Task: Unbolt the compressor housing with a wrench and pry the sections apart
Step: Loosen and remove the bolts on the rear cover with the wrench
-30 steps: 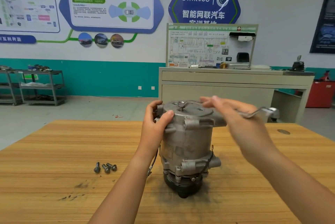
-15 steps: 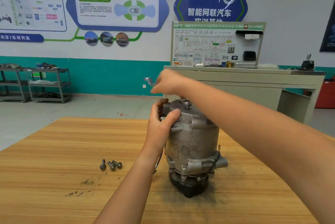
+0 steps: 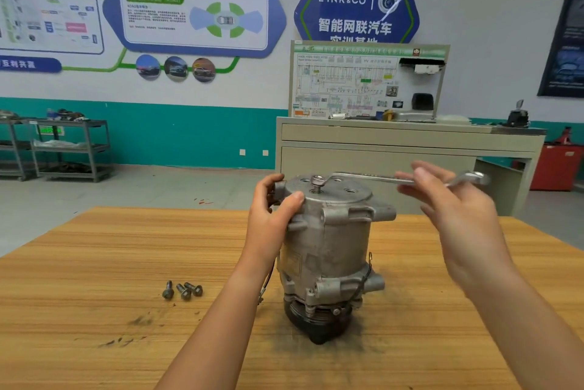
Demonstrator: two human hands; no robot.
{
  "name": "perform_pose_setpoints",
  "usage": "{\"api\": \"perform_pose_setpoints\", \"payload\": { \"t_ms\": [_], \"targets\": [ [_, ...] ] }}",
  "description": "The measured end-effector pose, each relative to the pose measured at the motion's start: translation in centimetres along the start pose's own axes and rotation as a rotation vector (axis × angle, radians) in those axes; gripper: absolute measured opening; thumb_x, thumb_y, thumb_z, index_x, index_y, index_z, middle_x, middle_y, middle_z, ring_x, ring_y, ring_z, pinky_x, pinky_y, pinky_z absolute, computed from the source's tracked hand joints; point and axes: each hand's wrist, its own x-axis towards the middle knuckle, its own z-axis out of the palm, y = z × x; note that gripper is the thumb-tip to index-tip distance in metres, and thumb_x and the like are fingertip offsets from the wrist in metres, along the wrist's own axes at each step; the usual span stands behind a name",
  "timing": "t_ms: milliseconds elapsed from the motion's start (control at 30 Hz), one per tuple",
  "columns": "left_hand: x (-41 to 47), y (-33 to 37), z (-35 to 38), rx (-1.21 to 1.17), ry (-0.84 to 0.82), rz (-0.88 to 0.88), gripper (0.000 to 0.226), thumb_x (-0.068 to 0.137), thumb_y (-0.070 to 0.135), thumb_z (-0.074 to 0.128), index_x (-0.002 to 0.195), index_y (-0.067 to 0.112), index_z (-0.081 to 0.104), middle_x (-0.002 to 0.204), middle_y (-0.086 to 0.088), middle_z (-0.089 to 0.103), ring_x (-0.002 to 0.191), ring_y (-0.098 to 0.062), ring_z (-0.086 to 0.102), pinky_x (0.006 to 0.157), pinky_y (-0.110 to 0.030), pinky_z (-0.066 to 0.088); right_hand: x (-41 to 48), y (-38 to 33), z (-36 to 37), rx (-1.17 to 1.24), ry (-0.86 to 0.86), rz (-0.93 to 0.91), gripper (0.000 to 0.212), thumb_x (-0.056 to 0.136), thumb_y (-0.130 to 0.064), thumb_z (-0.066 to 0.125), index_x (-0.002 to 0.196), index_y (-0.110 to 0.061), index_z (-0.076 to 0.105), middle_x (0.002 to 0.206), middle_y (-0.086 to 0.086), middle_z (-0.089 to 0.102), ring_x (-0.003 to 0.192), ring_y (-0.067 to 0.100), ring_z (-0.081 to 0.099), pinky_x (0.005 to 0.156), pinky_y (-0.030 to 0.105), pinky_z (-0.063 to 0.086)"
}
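A grey metal compressor [image 3: 328, 247] stands upright on its black pulley end in the middle of the wooden table [image 3: 94, 263]. My left hand [image 3: 271, 209] grips the upper left rim of its housing, thumb on the top edge. A silver ring wrench [image 3: 373, 178] sits on a raised bolt [image 3: 317, 182] in the top cover and points right. My right hand [image 3: 455, 200] touches the wrench's shaft with straight fingers spread, near its far end. Three removed bolts [image 3: 183, 290] lie on the table to the compressor's left.
Dark grease smears mark the wood around the compressor and in front of the bolts. Beyond the table stands a beige training bench [image 3: 395, 143] with a wiring board. Metal shelf carts [image 3: 63, 149] are at the far left, and a red cabinet [image 3: 559, 165] at the far right.
My right hand has swung the wrench from the far left side back round to the right. The bolt stands a little higher out of the cover. My left hand keeps its hold.
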Motion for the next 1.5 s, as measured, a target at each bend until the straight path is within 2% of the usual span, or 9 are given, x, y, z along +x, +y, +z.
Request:
{"api": "perform_pose_setpoints", "payload": {
  "t_ms": [167,300,500,767,900,1067,1233,1333,1500],
  "targets": [
    [-0.2,0.0,0.0,-0.022,-0.015,0.005,0.039,0.069,0.042,0.060,0.106,0.040,0.050,0.111,0.009,0.053,0.109,-0.013,0.054,0.084,-0.023,0.048,9.3,2.2,3.4,-0.283,-0.066,0.277,0.036,0.089,-0.030,0.059,0.114,-0.004,0.055,0.120,0.011,0.059,0.102,0.019,0.058,0.080,0.031,0.037],
    [-0.2,0.0,0.1,-0.053,-0.027,-0.004,0.040,0.069,0.041,0.060,0.107,0.037,0.051,0.111,0.006,0.054,0.108,-0.016,0.055,0.088,-0.029,0.049,12.0,1.0,9.8,-0.571,-0.311,0.251,0.047,0.090,-0.029,0.057,0.123,0.002,0.045,0.090,0.008,0.049,0.090,0.021,0.047,0.067,0.027,0.033],
    [0.1,0.1,0.1,-0.093,-0.019,0.057,0.037,0.071,0.033,0.060,0.107,0.032,0.052,0.104,0.009,0.060,0.095,0.003,0.059,0.073,-0.011,0.046,8.2,-1.5,16.8,-1.004,-0.657,-0.161,0.021,0.086,-0.023,0.057,0.099,-0.007,0.054,0.081,0.001,0.051,0.078,0.019,0.050,0.068,0.030,0.040],
    [1.0,-0.6,0.1,0.104,-0.011,0.040,0.021,0.095,0.003,0.048,0.113,0.014,0.045,0.102,-0.002,0.052,0.098,-0.007,0.056,0.070,-0.006,0.043,-2.5,-1.8,10.2,-0.800,-0.450,-0.789,0.038,0.084,-0.045,0.056,0.106,-0.015,0.062,0.106,-0.002,0.065,0.105,0.011,0.054,0.110,0.036,0.011],
    [-0.1,0.0,0.0,-0.068,-0.023,0.023,0.029,0.084,0.023,0.064,0.107,0.033,0.050,0.104,0.007,0.054,0.093,-0.003,0.057,0.066,-0.010,0.047,-2.8,-1.1,4.6,-0.174,-0.219,-0.429,0.016,0.089,-0.029,0.054,0.084,-0.026,0.068,0.087,-0.022,0.067,0.091,-0.010,0.057,0.086,0.003,0.035],
    [-0.2,0.3,0.1,-0.077,-0.019,0.013,0.027,0.089,0.016,0.058,0.108,0.034,0.049,0.105,0.009,0.050,0.084,0.009,0.057,0.063,-0.007,0.046,3.2,2.0,2.2,0.061,0.174,0.040,0.024,0.086,-0.024,0.062,0.107,-0.013,0.060,0.090,-0.001,0.068,0.086,0.002,0.063,0.060,0.006,0.041],
    [-0.1,0.1,0.0,-0.052,-0.022,0.010,0.037,0.072,0.037,0.064,0.107,0.038,0.049,0.109,0.013,0.051,0.101,0.002,0.053,0.071,-0.007,0.045,10.4,3.4,5.1,-0.282,0.006,0.272,0.042,0.081,-0.029,0.068,0.110,0.001,0.060,0.112,0.017,0.063,0.092,0.019,0.056,0.079,0.033,0.044],
    [-0.2,0.1,0.0,-0.059,-0.018,0.004,0.039,0.068,0.041,0.059,0.106,0.038,0.050,0.109,0.012,0.051,0.104,-0.005,0.053,0.070,-0.008,0.047,12.6,1.4,8.7,-0.533,-0.283,0.276,0.035,0.082,-0.031,0.067,0.099,-0.002,0.056,0.101,0.008,0.065,0.087,0.019,0.059,0.062,0.025,0.044],
    [-0.1,0.4,0.2,-0.060,-0.012,0.023,0.041,0.069,0.038,0.059,0.109,0.035,0.050,0.108,0.007,0.055,0.099,-0.005,0.057,0.072,-0.012,0.047,10.2,-1.5,15.9,-1.115,-0.576,-0.127,0.015,0.088,-0.009,0.054,0.075,-0.011,0.046,0.072,0.002,0.050,0.076,0.019,0.052,0.078,0.033,0.047]
  ]
}}
